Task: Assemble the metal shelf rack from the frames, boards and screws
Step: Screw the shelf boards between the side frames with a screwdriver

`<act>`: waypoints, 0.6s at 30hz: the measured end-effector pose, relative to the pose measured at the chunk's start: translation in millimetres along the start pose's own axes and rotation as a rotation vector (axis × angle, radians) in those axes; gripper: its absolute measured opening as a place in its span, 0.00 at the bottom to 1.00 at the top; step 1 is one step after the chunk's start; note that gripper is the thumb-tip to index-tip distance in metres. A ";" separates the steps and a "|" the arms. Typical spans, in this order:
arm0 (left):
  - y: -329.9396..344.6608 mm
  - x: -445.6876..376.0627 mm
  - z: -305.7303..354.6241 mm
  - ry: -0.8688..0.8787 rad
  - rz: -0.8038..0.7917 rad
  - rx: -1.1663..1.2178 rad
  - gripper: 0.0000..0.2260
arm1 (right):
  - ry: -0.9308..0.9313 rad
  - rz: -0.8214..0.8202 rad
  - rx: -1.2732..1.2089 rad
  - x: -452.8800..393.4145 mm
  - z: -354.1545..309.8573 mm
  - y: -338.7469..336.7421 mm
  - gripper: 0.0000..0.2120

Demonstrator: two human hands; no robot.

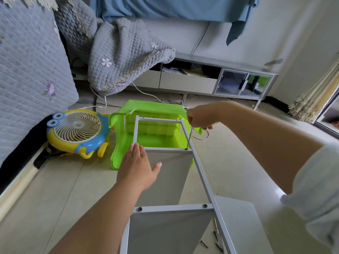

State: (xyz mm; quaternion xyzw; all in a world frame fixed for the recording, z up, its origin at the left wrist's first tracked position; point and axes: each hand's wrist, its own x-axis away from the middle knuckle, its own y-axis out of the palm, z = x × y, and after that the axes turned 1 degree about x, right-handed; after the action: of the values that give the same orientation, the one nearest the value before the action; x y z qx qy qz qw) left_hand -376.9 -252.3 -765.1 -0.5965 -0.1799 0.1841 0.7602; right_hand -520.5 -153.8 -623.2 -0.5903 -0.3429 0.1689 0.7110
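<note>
A grey metal frame (pixel 201 173) lies flat before me, its far end propped on an overturned green stool. Grey boards (pixel 170 173) hang edge-up under its crossbars. My left hand (pixel 137 167) presses flat on the middle board's top edge, fingers reaching the left rail. My right hand (pixel 199 117) grips a screwdriver (pixel 189 137) held upright, its tip on a screw (pixel 186 149) at the middle crossbar's right end. Two black screws (pixel 140 209) sit in the near crossbar. Loose screws (pixel 216 241) lie on the floor beneath the near right rail.
The green plastic stool (pixel 128 145) lies on its side under the frame. A yellow and blue fan (pixel 77 132) stands on the floor at left, beside a quilt-covered sofa (pixel 31 74). A low cabinet (pixel 220 79) runs along the far wall. Another grey board (pixel 242 226) lies at the near right.
</note>
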 end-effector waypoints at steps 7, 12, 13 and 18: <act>-1.5 1.3 0.9 -0.006 -0.009 0.024 0.35 | 0.014 0.190 0.230 -0.6 1.7 7.9 0.24; -1.8 2.2 1.0 -0.021 -0.005 0.041 0.34 | -0.047 0.116 0.190 2.2 -1.2 10.2 0.08; -1.8 1.7 1.1 -0.023 -0.004 0.043 0.34 | -0.071 0.101 0.196 3.0 -2.2 9.3 0.06; -1.0 2.2 0.8 -0.023 -0.004 0.037 0.35 | -0.061 0.176 0.219 1.5 -5.6 12.6 0.16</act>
State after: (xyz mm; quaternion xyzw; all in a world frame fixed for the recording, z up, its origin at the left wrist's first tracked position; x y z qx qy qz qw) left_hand -375.3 -250.7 -763.8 -0.5797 -0.1864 0.1931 0.7694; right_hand -513.5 -153.8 -635.1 -0.5316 -0.2909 0.2846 0.7428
